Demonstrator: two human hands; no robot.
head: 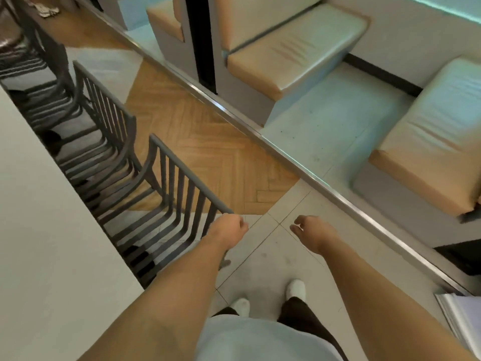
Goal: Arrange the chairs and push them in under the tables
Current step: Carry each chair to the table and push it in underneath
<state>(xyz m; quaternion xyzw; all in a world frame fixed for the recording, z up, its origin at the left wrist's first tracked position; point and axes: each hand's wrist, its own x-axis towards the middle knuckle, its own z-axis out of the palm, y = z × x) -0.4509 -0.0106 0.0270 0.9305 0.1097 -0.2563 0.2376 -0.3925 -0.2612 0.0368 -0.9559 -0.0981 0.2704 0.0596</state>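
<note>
White table (39, 230) fills the left side, its long edge running diagonally from upper left to lower centre. Along that edge stands a row of dark grey slatted chairs, seats tucked partly under the tabletop and backs facing the aisle. Across the aisle, past a metal rail (260, 136), sit tan cushioned benches (291, 56) on a raised pale platform. Flooring is part wood herringbone (197, 142), part pale tile (273, 256). The near chair (182, 183) has its top rail running parallel to the table edge, from upper left down to the right, where it ends at the left hand (226, 229). That hand sits at the rail's near end with fingers curled; whether they actually close round the rail cannot be told, since the hand hides the contact. The far chair (104, 105) stands just beyond it in the same line. The right hand (312, 231) hangs free over the tile, fingers loosely curled, holding nothing. White shoes (295, 287) show below. No writing is legible.
</note>
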